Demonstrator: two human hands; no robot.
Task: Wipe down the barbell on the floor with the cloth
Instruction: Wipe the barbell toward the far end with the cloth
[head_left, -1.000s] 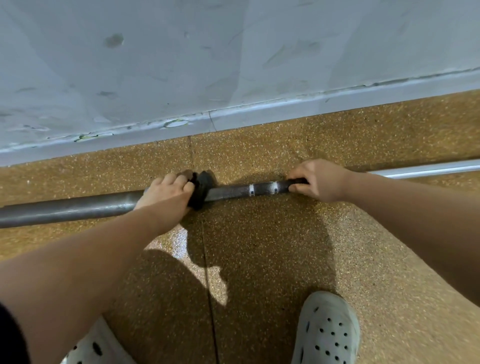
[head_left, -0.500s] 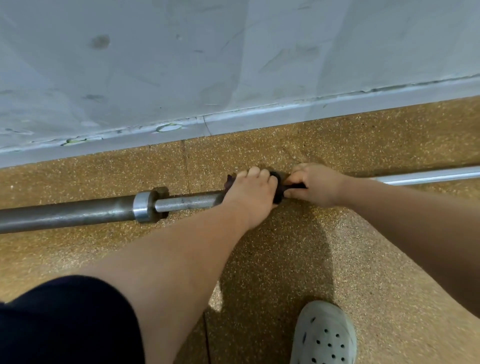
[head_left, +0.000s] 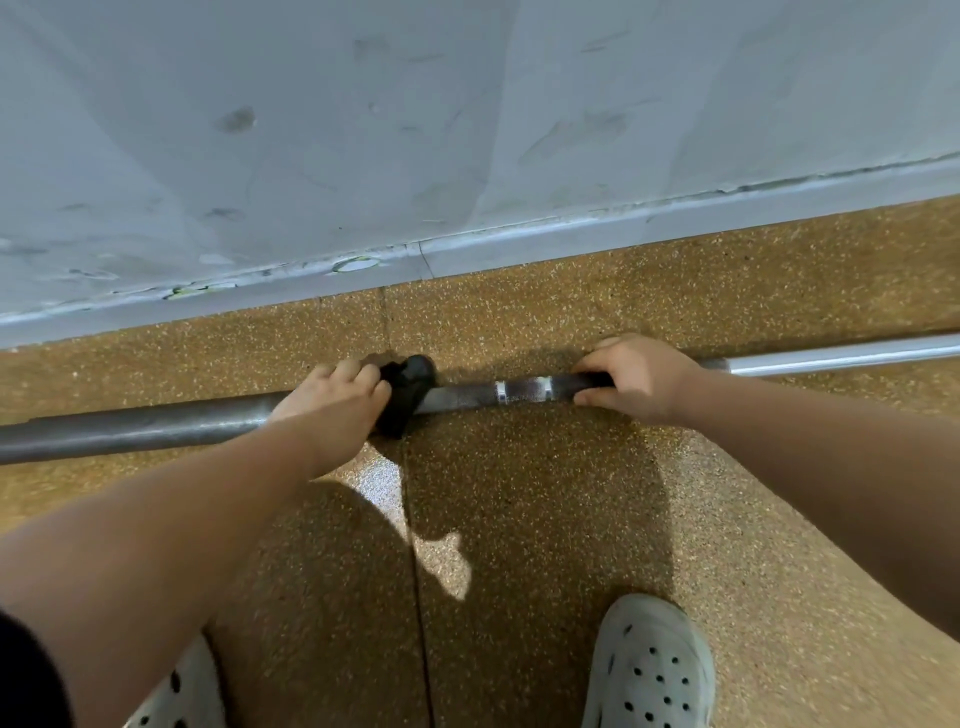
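Barbell (head_left: 130, 428) steel lies across the speckled tan rubber floor (head_left: 545, 519), running from the left edge to the right edge, parallel to the pale scuffed wall (head_left: 467, 130) and its baseboard (head_left: 571, 236) on the far side. Its left part is the thick, dull grey sleeve, smooth and round. At the sleeve's inner end the left hand (head_left: 332, 400) is closed over a black cloth (head_left: 405, 389), fingers curled around the bar with the crumpled fabric bulging out to the right of the knuckles and wrapped on the metal. Right of the cloth, the thinner shaft shows dark knurling broken by two bright smooth rings. The right hand (head_left: 636, 376) grips this shaft from above, fingers wrapped over the far side and thumb on the near side, well apart from the left hand. Beyond it the shaft turns shiny and silver toward the right edge. A thin seam in the floor passes beneath the cloth and runs toward the viewer. Near the bottom, two pale grey perforated clogs show: a left clog (head_left: 176, 696) partly hidden by the forearm, and a right clog (head_left: 649, 670).

Half a second ago the left hand and cloth were pressed against the right hand, with the collar bare; now the cloth has slid back left to the collar and hides it, as it did a second ago. The right hand has kept its place.
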